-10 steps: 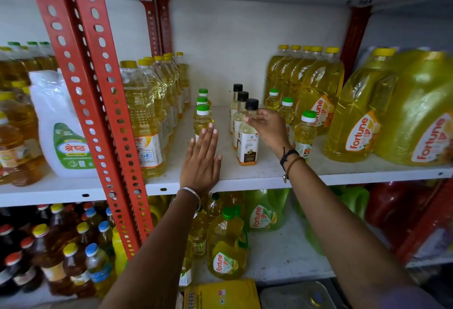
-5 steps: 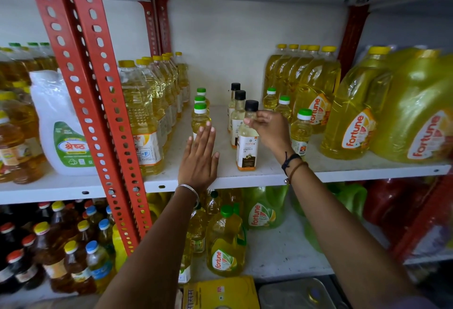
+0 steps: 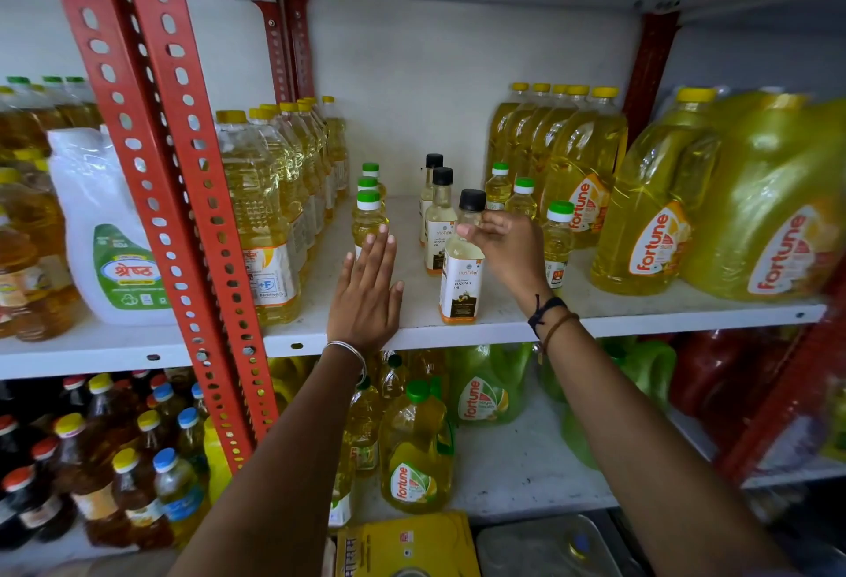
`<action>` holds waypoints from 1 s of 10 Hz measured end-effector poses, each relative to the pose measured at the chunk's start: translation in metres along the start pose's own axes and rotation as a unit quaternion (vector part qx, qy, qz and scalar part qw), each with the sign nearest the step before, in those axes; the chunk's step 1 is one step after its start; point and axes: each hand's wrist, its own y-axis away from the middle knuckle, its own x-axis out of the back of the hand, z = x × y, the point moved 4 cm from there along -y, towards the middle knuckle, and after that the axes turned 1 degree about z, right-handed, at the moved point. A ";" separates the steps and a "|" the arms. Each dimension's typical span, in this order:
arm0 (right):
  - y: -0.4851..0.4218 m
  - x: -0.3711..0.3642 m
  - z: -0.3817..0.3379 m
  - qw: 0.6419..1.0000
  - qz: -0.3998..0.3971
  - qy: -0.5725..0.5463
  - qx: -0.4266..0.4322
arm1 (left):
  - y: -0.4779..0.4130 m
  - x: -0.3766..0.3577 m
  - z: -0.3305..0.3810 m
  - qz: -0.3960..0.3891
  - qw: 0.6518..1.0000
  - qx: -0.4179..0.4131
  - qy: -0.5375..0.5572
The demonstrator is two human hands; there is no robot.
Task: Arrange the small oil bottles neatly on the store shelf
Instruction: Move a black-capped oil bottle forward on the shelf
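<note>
A person's right hand pinches in its grip the neck of the front black-capped bottle, upright just left of its palm near the shelf edge. The left hand, grip released, lies flat farther left, fingertips at a green-capped bottle.

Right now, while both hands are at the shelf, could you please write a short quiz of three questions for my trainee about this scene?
1. True or false: the left hand is curled into a fist.
2. The right hand holds the front coconut oil bottle by its neck. How many black-capped bottles stand in that row? A) two B) three C) five
3. Fill in: the small bottles just ahead of the left hand have ___ caps.
Key: 1 false; 2 B; 3 green.
</note>
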 end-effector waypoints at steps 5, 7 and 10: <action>-0.002 -0.001 0.005 1.000 -0.002 0.008 -0.011 | 0.000 0.001 0.001 0.011 1.000 -0.001 0.001; -0.002 -0.001 0.005 1.000 0.004 0.009 -0.008 | 0.000 0.000 0.000 0.011 1.000 -0.001 0.001; -0.001 -0.002 0.006 1.000 0.004 0.012 0.005 | 0.000 0.000 -0.001 0.011 1.000 -0.001 -0.007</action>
